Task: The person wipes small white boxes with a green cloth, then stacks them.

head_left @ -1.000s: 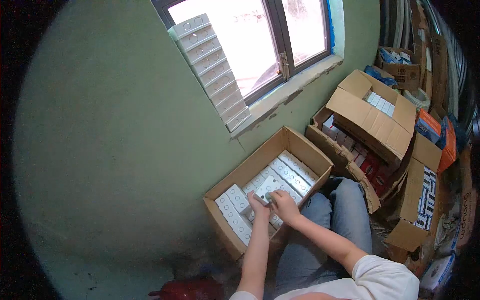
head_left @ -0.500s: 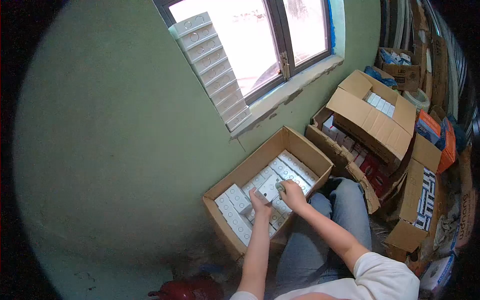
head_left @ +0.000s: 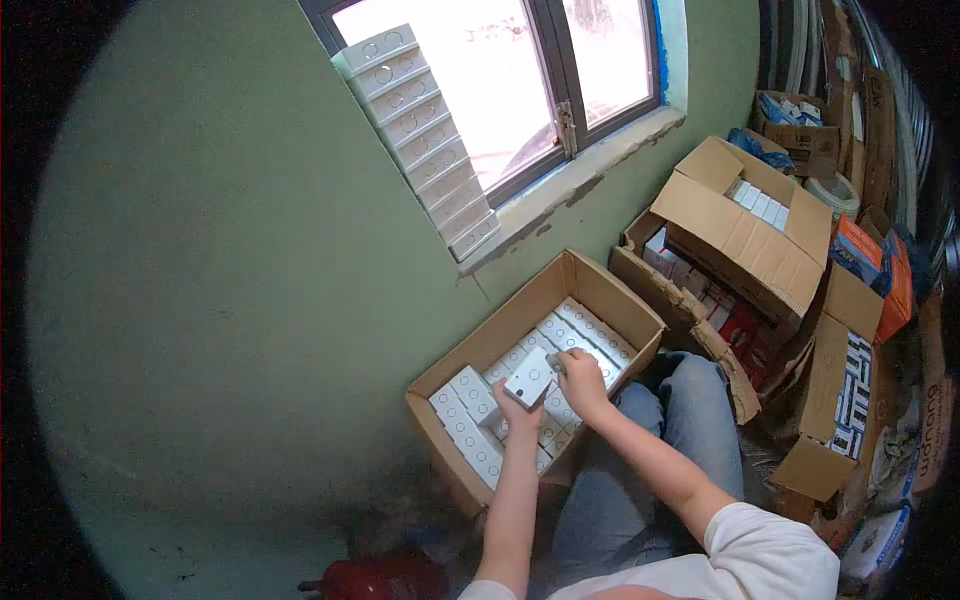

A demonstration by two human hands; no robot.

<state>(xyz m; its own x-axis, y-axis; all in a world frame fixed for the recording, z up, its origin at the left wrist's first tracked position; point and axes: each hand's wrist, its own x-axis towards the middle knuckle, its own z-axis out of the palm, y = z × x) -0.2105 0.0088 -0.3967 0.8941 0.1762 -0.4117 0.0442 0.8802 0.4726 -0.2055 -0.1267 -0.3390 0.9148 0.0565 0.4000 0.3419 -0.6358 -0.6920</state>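
Note:
My left hand is closed around a white electrical back box with round knockouts, held tilted above an open cardboard carton. My right hand pinches a small greenish piece against the box's right end; its kind is too small to make out. Below both hands, rows of similar white boxes fill much of the carton. One box sits higher than its neighbours on the left. My fingers partly cover the held box.
On the window sill leans a tall stack of white boxes. Right of my knees stand an open carton, a torn carton and another carton with black-and-white packs. A red object lies at the lower left.
The held box has turned slightly in my left hand, showing more of its knockout face. My right hand has shifted slightly up and left, with the small greenish piece still at the box's end.

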